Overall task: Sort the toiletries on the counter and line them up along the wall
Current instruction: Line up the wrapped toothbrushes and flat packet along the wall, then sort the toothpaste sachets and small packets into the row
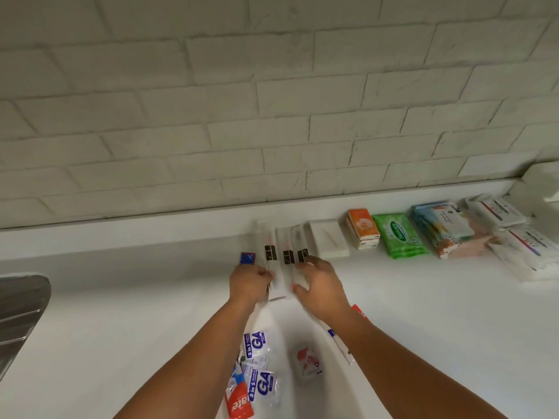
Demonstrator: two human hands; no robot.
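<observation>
Several long white wrapped toothbrush packets (pixel 284 252) with black labels lie side by side on the white counter (pixel 136 297), their far ends against the wall ledge. My left hand (pixel 249 282) grips their near left side; my right hand (pixel 320 285) presses on their near right side. A small blue packet (pixel 247 257) lies just left of them. Between my forearms lie blue-and-white sachets (pixel 255 343), a red toothpaste tube (pixel 239 400) and a small clear packet (pixel 307 361).
Along the wall to the right sit a white soap bar (pixel 328 238), an orange tissue pack (pixel 363 228), green wipes (pixel 399 235), stacked sachets (pixel 447 228) and wrapped white packets (pixel 514 234). A metal sink (pixel 18 313) is at the left edge.
</observation>
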